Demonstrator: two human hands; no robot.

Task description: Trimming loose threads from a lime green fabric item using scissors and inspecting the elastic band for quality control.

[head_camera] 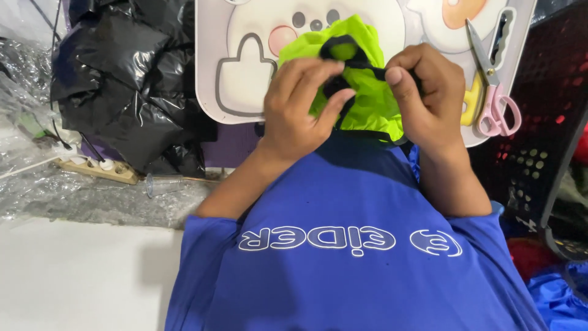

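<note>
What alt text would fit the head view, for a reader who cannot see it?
Two bare hands, left hand and right hand, pinch a bunched neon green cloth with black trim above a cartoon-printed white board. Pink-handled scissors lie on the board at right; black plastic bags are piled at left.

At far right, pink-handled scissors lie on a white cartoon-printed board. Crumpled black plastic bags are heaped at far left, with clear plastic wrap and a wooden power strip nearer. A black perforated crate stands at right.
</note>
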